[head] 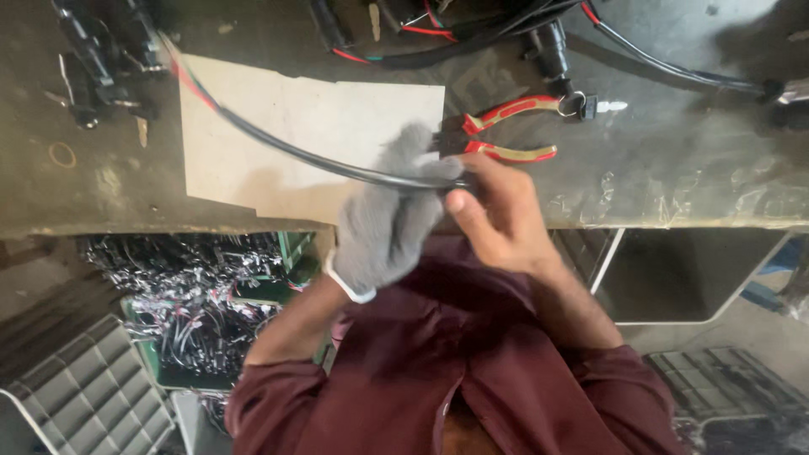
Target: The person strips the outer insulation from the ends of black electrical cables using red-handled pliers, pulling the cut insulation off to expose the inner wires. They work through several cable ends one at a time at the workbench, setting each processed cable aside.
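Gloved left hand (383, 227) and bare right hand (497, 215) both clamp fingers on the black cable (320, 160) above the desk (674, 160) — tug unevenly and it could slip, or sweep the pliers (510, 128) away.

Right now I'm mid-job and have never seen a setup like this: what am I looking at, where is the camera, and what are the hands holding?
There is no machine here: a person works with two hands, and the single picture comes from a camera on their head, looking down over a workbench. The image looks upside down, so the maroon sleeves enter from the bottom. The left hand wears a grey glove; the right hand is bare. Together they grip a black cable that runs up to the left, over a sheet of cardboard. Red-handled pliers lie just beyond the hands, with a key and more wiring behind. Below the bench edge sits a crate of wire bundles.
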